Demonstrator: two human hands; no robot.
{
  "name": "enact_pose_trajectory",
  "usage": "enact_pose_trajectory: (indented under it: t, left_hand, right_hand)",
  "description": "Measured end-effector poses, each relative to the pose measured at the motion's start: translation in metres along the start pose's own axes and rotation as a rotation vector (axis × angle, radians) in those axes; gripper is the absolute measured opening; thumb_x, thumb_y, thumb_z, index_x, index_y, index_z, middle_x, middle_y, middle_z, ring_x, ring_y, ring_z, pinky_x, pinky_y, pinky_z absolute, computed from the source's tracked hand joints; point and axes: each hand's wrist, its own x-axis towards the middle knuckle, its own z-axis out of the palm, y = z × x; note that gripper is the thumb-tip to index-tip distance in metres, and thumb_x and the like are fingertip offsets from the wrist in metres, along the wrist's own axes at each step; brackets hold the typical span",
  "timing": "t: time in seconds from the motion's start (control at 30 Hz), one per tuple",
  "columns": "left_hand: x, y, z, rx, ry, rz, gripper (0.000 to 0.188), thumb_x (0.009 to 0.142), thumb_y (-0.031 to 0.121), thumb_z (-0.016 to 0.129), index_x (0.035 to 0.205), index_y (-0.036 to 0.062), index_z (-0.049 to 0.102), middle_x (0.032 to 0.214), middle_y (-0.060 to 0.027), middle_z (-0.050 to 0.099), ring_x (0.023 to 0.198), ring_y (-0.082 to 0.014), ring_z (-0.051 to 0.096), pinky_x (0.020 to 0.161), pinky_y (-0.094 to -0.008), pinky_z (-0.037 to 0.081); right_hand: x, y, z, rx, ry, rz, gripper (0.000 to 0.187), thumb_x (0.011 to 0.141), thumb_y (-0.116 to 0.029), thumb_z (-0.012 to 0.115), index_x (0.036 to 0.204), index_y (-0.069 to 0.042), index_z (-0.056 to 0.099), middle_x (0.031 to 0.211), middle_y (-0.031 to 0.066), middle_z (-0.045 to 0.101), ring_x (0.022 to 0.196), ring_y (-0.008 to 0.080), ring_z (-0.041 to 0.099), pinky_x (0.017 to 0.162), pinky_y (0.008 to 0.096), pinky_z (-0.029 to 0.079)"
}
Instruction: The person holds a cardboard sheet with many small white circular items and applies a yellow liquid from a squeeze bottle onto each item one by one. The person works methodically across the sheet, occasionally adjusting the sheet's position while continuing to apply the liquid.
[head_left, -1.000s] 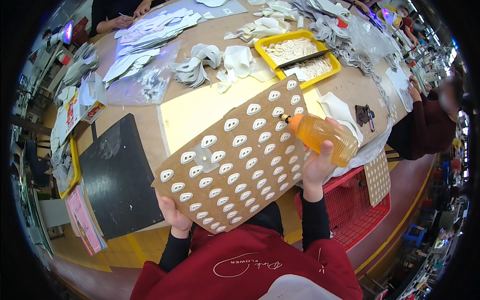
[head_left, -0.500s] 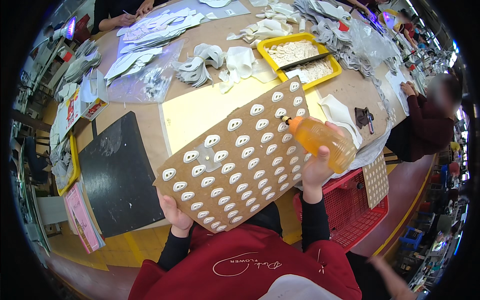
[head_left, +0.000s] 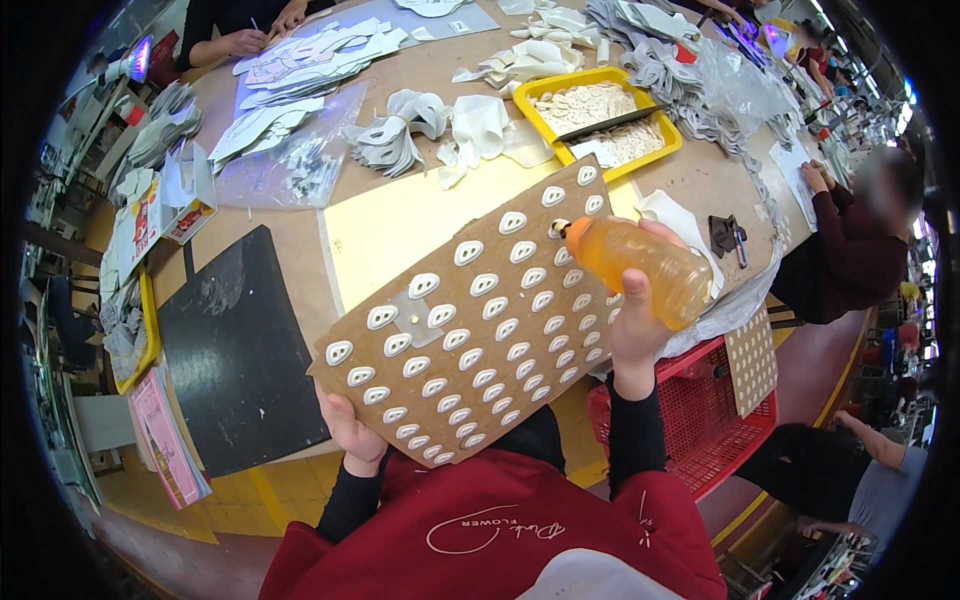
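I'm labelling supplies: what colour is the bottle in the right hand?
The bottle is translucent amber-orange, best seen in the head view.

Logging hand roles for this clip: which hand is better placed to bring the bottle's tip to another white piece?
Probably the right hand: it holds the amber bottle, tip close to the white pieces. The left hand grips the brown board's lower-left edge.

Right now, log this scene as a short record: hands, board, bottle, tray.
Left hand: grips the brown board by its lower left edge
Right hand: holds a bottle of amber liquid
Bottle tip: at the board's upper right part; contact unclear
Board: bears rows of white two-holed pieces
Yellow tray: beyond the board, holding pale pieces
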Motion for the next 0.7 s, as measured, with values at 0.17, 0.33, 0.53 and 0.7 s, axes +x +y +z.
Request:
enact_pose_trajectory:
  t: [0.17,0.33,0.53,0.7]
  left_hand:
    - [0.001,-0.001,0.0,-0.013,-0.003,0.006,0.06,0.1,0.043,0.039,0.138,-0.0022,0.029,0.128,-0.0151,0.048,0.115,-0.0228,0.051,0.097,-0.0368,0.043]
    - [0.001,-0.002,-0.002,-0.021,-0.002,0.0,0.06,0.1,0.043,0.039,0.138,-0.002,0.029,0.129,-0.0149,0.047,0.116,-0.0229,0.051,0.097,-0.0372,0.042]
    - [0.001,-0.003,-0.002,-0.012,0.003,-0.006,0.06,0.1,0.044,0.039,0.139,-0.0014,0.028,0.129,-0.0151,0.047,0.117,-0.0233,0.051,0.097,-0.0378,0.043]
    - [0.002,-0.004,-0.001,-0.024,0.009,-0.005,0.061,0.1,0.044,0.039,0.139,-0.0012,0.028,0.13,-0.0153,0.046,0.117,-0.0234,0.051,0.097,-0.0383,0.043]
  right_hand:
    - [0.003,0.001,0.0,-0.129,0.021,-0.088,0.056,0.08,-0.029,0.078,0.117,0.004,0.051,0.107,0.0141,0.063,0.098,0.019,0.061,0.085,0.0307,0.05]
    - [0.01,0.007,-0.005,-0.154,0.09,-0.013,0.05,0.08,-0.025,0.077,0.115,0.003,0.054,0.102,0.0096,0.062,0.087,0.0136,0.06,0.069,0.0238,0.05]
    - [0.005,0.009,-0.015,-0.062,0.092,0.114,0.046,0.081,-0.021,0.076,0.115,0.003,0.055,0.104,0.0089,0.061,0.081,0.0103,0.059,0.059,0.0193,0.047]
    - [0.0,0.014,-0.019,-0.142,0.106,0.048,0.047,0.081,-0.022,0.076,0.115,0.003,0.055,0.106,0.0096,0.061,0.085,0.0126,0.06,0.068,0.023,0.049]
